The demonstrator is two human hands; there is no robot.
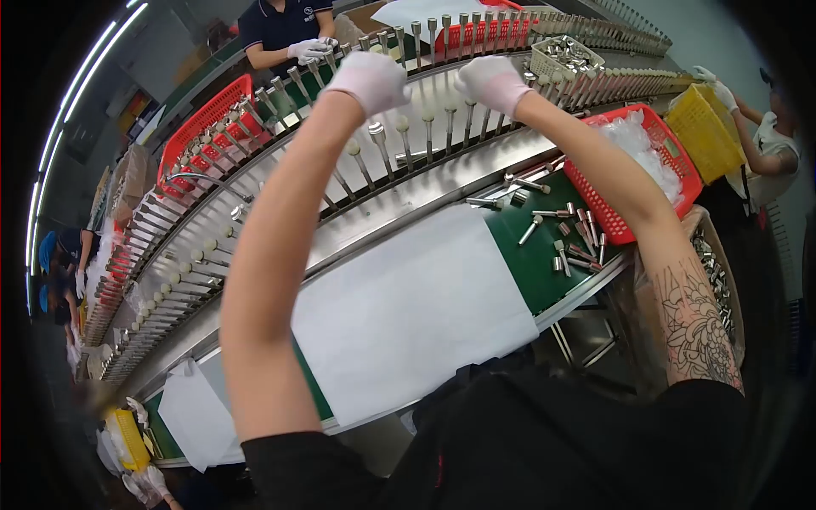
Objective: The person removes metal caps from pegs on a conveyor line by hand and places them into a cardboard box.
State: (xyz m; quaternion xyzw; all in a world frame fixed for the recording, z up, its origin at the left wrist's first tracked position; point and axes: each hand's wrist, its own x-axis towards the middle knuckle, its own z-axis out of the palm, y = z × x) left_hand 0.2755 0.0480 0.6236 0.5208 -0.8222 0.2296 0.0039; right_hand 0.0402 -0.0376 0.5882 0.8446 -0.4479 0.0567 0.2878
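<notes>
My left hand, in a white glove, reaches over the row of upright metal posts. Its fingers are curled closed, and whatever they hold is hidden. To its right, my right hand, gloved too, is closed above the same row. I cannot make out anything inside it. Between and below the hands stand posts with pale rounded tips. One post near my left hand carries a shiny metal cap. Loose metal cylinders and stemmed pieces lie on the green surface below my right forearm.
A white sheet covers part of the bench. At right are a red basket with plastic bags, a box of metal parts and a yellow basket held by a person. Another gloved person works across the line.
</notes>
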